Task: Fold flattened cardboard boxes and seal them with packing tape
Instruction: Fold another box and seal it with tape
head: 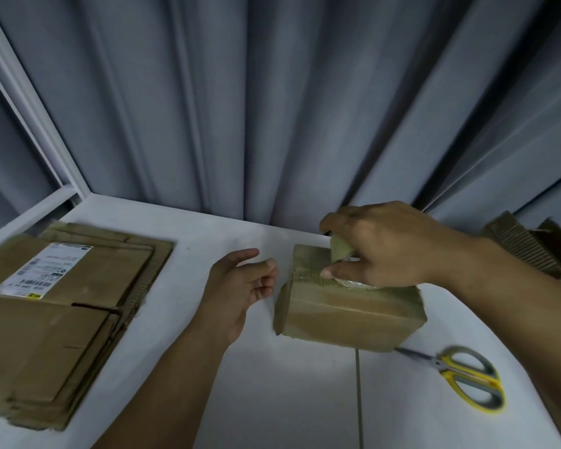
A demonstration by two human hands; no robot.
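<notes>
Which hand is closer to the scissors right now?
Right. The right hand holds the tape roll on the box, just beyond the scissors; the left hand hovers left of the box, farther off.

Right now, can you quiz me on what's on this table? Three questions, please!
1. True or false: the left hand grips the box.
2. What does the right hand hold on top of the box? A) a pen B) a tape roll C) a cup
3. Fill in: the scissors have grey and ___ handles.

Key: 1 false, it is beside the box and holds nothing. 2 B. 3 yellow.
</notes>
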